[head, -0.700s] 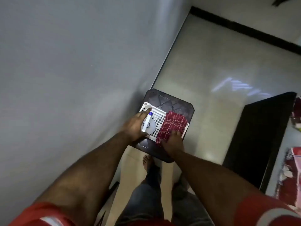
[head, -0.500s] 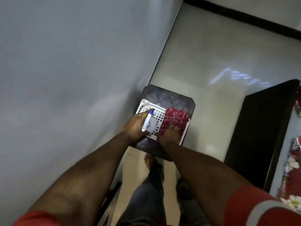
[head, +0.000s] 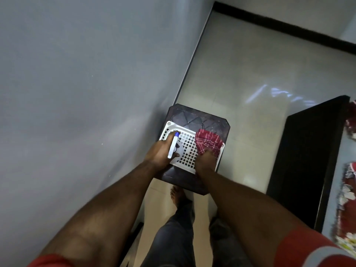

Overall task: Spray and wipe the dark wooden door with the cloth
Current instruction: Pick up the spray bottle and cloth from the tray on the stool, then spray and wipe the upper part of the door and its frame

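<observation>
A white perforated basket (head: 187, 151) sits on a dark plastic stool (head: 194, 116) by the wall. My left hand (head: 159, 153) grips a white spray bottle (head: 172, 147) with a blue nozzle, inside the basket's left side. My right hand (head: 205, 160) pinches a red checked cloth (head: 208, 143) that lies bunched over the basket's right end. The dark wooden door (head: 306, 160) stands open at the right, edge toward me.
A grey wall (head: 86, 93) runs along the left, close to the stool. Glossy light floor tiles (head: 260, 64) stretch beyond, ending at a black skirting. A red floral mat (head: 346, 199) lies past the door. My legs and bare foot (head: 177, 195) are below the stool.
My right hand has gathered the cloth, which now bunches up higher over the basket's right end. My left hand keeps its hold on the spray bottle. The camera shifted slightly.
</observation>
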